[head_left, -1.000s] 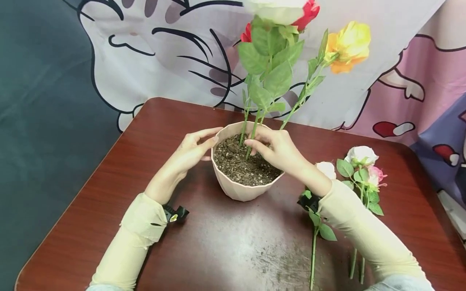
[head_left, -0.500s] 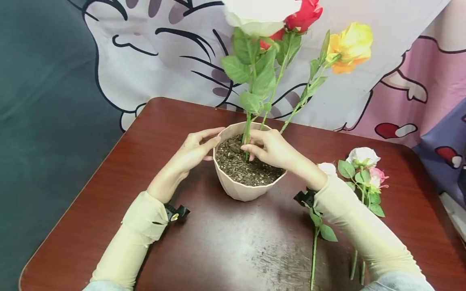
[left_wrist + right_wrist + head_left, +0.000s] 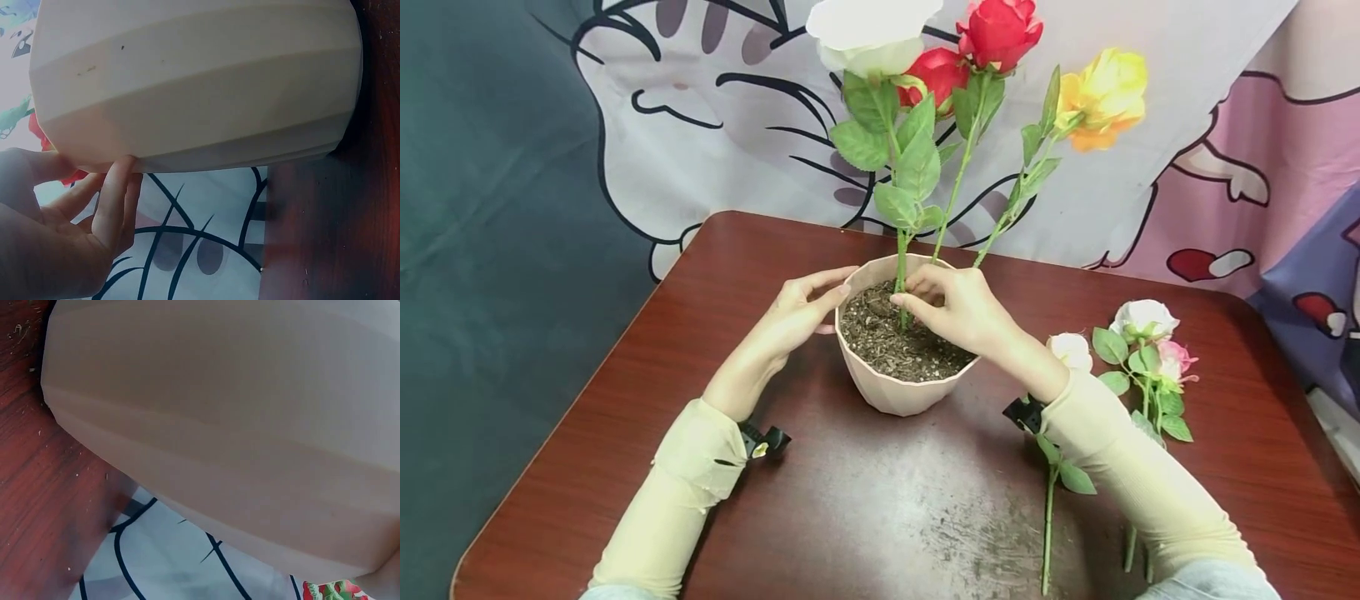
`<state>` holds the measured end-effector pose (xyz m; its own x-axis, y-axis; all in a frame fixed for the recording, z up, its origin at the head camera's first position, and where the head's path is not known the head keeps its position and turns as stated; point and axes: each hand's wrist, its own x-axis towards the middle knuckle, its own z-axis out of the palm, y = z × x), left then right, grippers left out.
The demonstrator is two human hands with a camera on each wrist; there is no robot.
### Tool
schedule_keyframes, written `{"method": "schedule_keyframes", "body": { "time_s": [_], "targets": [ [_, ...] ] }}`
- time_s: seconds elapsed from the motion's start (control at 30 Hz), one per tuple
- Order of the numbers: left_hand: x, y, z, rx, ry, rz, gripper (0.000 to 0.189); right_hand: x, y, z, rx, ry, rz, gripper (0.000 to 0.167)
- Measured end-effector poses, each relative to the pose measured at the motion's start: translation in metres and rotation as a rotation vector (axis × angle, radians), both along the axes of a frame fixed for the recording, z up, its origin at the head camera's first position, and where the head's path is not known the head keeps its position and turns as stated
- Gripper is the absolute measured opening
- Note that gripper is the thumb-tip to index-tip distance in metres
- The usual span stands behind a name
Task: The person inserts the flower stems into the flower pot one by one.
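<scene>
Stem (image 3: pixel 901 254) near-upright, white bloom (image 3: pixel 874 37) uppermost

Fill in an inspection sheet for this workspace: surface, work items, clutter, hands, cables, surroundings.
Surface: red-brown table; dark specks or scuffs toward the person.
Work items: pale pot with soil; above it, a white rose, two red roses and a yellow rose, lower stems partly hidden.
Clutter: three loose flowers lying at the right, partly hidden by the right arm.
Hands: left hand touches the pot; right hand pinches the white rose's stem.
Cables: nothing seen.
Surroundings: cartoon-printed backdrop behind the table.
</scene>
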<state>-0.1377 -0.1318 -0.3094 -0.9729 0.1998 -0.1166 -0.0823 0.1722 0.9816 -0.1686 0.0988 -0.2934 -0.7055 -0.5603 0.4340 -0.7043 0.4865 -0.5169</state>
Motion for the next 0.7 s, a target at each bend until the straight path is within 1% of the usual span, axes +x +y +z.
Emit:
{"method": "schedule_keyframes", "body": {
  "time_s": [0.13,0.23,0.33,0.4,0.53,0.6,0.7],
  "targets": [
    [0.000,0.000,-0.002,0.006,0.002,0.005,0.039,0.005,0.003,0.000,-0.084,0.001,-0.039,0.015],
    [-0.001,0.000,-0.002,0.010,0.001,0.003,0.039,0.013,0.011,0.003,-0.182,-0.075,-0.055,0.015],
    [-0.002,0.000,-0.003,0.008,-0.005,0.002,0.040,0.024,0.026,0.010,-0.226,-0.161,-0.078,0.015],
    [-0.003,-0.001,-0.003,0.006,-0.007,0.004,0.040,0.029,0.039,0.015,-0.206,-0.176,-0.089,0.014],
    [-0.005,-0.002,-0.005,0.001,-0.011,0.013,0.041,0.039,0.066,0.024,-0.121,-0.154,-0.111,0.013],
    [-0.006,-0.001,-0.005,-0.003,-0.014,0.011,0.041,0.046,0.081,0.027,-0.077,-0.138,-0.154,0.012],
    [-0.008,0.000,-0.007,-0.009,-0.016,0.006,0.042,0.058,0.102,0.026,-0.023,-0.148,-0.255,0.013]
  ]
}}
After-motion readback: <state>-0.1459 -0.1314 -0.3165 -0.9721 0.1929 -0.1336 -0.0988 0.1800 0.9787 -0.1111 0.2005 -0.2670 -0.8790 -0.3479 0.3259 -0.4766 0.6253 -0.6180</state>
